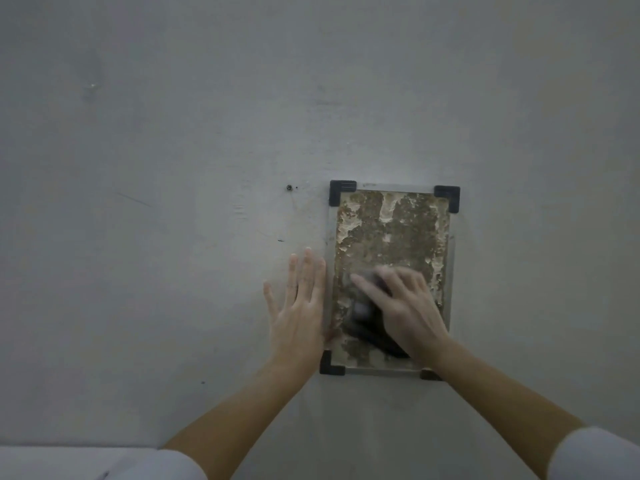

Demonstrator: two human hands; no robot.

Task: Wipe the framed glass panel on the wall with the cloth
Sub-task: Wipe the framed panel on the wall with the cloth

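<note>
Glass panel (389, 244), rectangular, portrait, fixed flat to a wall right of centre; entries run from nearest to farthest.

2 white sleeves at the bottom edge: left sleeve (162, 465), right sleeve (595, 455), both smooth fabric, cut off by the frame. 2 bare forearms rise from them toward the panel.

Left hand (298, 306): flat, fingers straight and spread a little, palm against the bare wall just beside the panel's left edge. It holds nothing.

Right hand (403, 306): laid over the lower half of the panel, fingers extended and slanted up-left, blurred. Its grip is loose and pressing rather than closed, with a dark cloth (370, 332) bunched under palm and fingers; how firmly the fingers curl round the cloth cannot be told.

Cloth: dark grey to black, soft, crumpled, with a paler fold near the fingers; it touches the glass at the panel's lower left.

Panel, continued: clear plate with pale margins, held by black angled corner brackets. 3 brackets show plainly, for example the upper left bracket (341, 192); the lower right one is mostly hidden by the right wrist. Behind or on the glass lies a mottled brown and cream crust, patchy and flaking in look, denser toward the top.

Wall (173, 150): matt grey-white, faintly scuffed. 1 small dark screw or hole (289, 187) sits left of the panel's upper corner.
</note>
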